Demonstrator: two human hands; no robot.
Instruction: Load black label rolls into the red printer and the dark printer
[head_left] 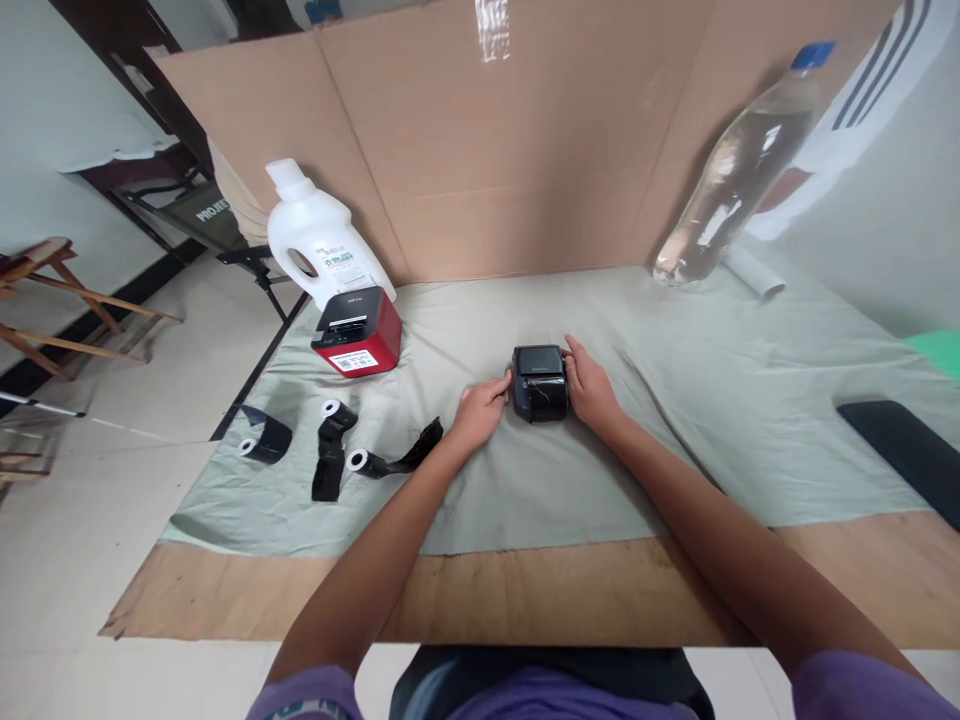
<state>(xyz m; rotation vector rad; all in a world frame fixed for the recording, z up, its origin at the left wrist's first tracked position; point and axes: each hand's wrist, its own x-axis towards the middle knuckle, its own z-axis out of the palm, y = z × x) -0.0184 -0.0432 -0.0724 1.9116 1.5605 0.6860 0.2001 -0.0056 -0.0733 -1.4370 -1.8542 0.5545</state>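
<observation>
A small black label printer sits on the pale green cloth in the middle of the table. My left hand rests against its left side with the fingers curled toward it. My right hand grips its right side, thumb along the top edge. Both hands hold the printer between them. To the left lie three black ribbon rolls with white cores, partly unwound.
A red and black printer stands at the back left beside a white detergent jug. A clear plastic bottle leans on the cardboard backdrop. A black flat object lies at the right edge. Folding chairs stand left.
</observation>
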